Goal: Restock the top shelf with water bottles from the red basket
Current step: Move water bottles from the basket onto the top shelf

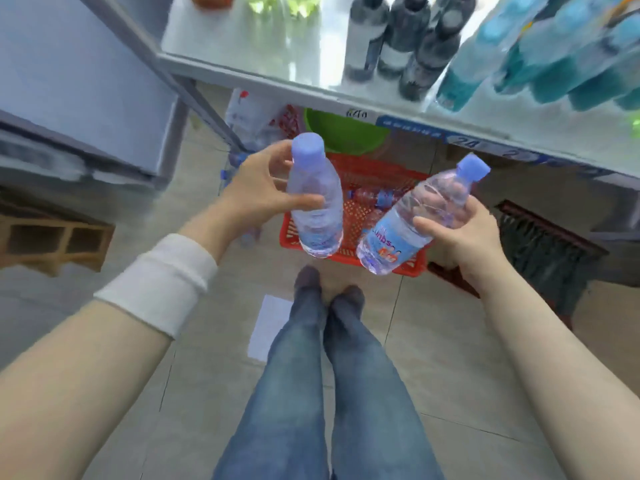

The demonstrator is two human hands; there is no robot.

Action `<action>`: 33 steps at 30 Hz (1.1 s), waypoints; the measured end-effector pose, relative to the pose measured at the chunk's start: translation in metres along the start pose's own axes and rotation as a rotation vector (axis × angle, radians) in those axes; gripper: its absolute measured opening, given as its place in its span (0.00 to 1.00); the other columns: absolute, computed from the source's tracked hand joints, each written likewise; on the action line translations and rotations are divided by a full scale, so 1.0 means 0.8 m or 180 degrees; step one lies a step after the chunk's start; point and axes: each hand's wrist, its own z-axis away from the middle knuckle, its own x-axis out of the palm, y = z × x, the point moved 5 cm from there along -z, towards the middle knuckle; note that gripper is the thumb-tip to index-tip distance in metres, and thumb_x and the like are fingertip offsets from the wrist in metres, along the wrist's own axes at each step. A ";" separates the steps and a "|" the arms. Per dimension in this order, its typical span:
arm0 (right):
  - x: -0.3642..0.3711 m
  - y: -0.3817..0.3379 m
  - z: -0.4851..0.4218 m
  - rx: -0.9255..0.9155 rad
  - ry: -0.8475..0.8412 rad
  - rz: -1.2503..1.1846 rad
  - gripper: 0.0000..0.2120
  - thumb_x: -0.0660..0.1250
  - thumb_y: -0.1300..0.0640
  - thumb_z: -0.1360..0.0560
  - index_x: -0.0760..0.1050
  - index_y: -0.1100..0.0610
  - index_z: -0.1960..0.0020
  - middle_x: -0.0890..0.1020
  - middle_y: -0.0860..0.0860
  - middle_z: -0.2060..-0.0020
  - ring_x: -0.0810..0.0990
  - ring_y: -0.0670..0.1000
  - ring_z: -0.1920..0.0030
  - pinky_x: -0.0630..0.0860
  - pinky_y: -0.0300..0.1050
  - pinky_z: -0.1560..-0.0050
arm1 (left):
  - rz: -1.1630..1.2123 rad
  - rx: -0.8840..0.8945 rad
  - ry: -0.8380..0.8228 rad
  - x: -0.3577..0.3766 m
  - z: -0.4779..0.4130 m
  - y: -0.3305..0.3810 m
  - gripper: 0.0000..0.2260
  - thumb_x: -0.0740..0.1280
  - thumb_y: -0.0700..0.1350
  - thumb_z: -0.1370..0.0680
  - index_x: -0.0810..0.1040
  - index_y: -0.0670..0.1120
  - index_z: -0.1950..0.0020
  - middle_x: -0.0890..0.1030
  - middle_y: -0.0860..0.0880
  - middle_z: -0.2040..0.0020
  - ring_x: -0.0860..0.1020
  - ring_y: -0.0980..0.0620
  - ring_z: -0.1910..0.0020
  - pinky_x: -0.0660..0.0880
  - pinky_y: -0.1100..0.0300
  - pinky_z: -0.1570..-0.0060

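The left hand (263, 188) grips the left bottle (315, 202) around its middle, thumb in front and fingers curled behind, holding it close to upright with its blue cap towards the shelf. The right hand (460, 237) grips the right bottle (412, 220) in the same way, but this one tilts, cap up and to the right, its blue label facing the camera. Both bottles are clear and are held in the air above the basket (377, 168), near each other but apart. The red basket sits on the tiled floor in front of the person's feet, partly under the shelf (277, 46), with spare bottles (374, 197) lying on their sides in it. The shelf is a white board whose front edge runs just beyond the two caps. On it stand dark bottles (408, 39) near the middle and blue bottles (554, 53) to the right, with bare board to their left. A green basin (343, 129) lies under the shelf behind the basket. A white cuff (159, 282) wraps the left forearm, and a white sheet (273, 327) lies on the floor by the legs (329, 375) in jeans.
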 end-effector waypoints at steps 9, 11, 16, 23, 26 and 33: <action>-0.001 -0.171 0.101 -0.0681 -0.0294 0.0011 0.26 0.74 0.69 0.36 0.72 0.58 0.41 0.81 0.48 0.53 0.82 0.39 0.58 0.76 0.32 0.56 | 0.0290 0.0457 -0.0339 -0.071 0.108 0.159 0.24 0.77 0.43 0.40 0.77 0.51 0.45 0.84 0.59 0.54 0.81 0.58 0.50 0.77 0.65 0.53; 0.004 -0.209 0.121 -0.0892 -0.0365 0.0042 0.23 0.75 0.68 0.37 0.73 0.55 0.45 0.81 0.47 0.54 0.82 0.38 0.58 0.76 0.32 0.56 | 0.0218 0.0611 -0.0508 -0.087 0.127 0.185 0.24 0.77 0.38 0.39 0.77 0.50 0.46 0.84 0.60 0.56 0.81 0.61 0.53 0.76 0.69 0.56; 0.014 -0.313 0.178 -0.1526 -0.0575 0.0307 0.31 0.77 0.56 0.42 0.74 0.58 0.40 0.83 0.49 0.49 0.82 0.48 0.47 0.77 0.45 0.44 | -0.0040 0.1056 -0.0786 -0.131 0.168 0.260 0.27 0.79 0.39 0.42 0.76 0.50 0.46 0.84 0.60 0.57 0.82 0.61 0.54 0.77 0.68 0.56; 0.021 -0.419 0.233 -0.2034 -0.0822 0.0264 0.36 0.79 0.55 0.41 0.70 0.54 0.35 0.83 0.49 0.45 0.81 0.50 0.43 0.77 0.45 0.44 | -0.0083 0.1574 -0.0685 -0.177 0.197 0.344 0.23 0.78 0.58 0.43 0.82 0.57 0.49 0.85 0.55 0.53 0.83 0.54 0.50 0.78 0.59 0.50; 0.019 -0.450 0.240 -0.2222 -0.0819 0.0203 0.31 0.73 0.69 0.35 0.69 0.59 0.35 0.82 0.45 0.47 0.82 0.48 0.46 0.78 0.37 0.51 | -0.0163 0.1739 -0.0618 -0.184 0.192 0.374 0.23 0.79 0.55 0.42 0.82 0.54 0.50 0.85 0.54 0.52 0.82 0.54 0.51 0.78 0.61 0.52; -0.002 -0.526 0.222 -0.2569 -0.0589 0.0122 0.41 0.81 0.50 0.47 0.72 0.61 0.39 0.84 0.51 0.49 0.82 0.51 0.47 0.78 0.44 0.47 | -0.0372 0.2004 -0.0542 -0.188 0.170 0.453 0.23 0.78 0.55 0.41 0.82 0.54 0.48 0.84 0.50 0.49 0.81 0.49 0.48 0.75 0.46 0.44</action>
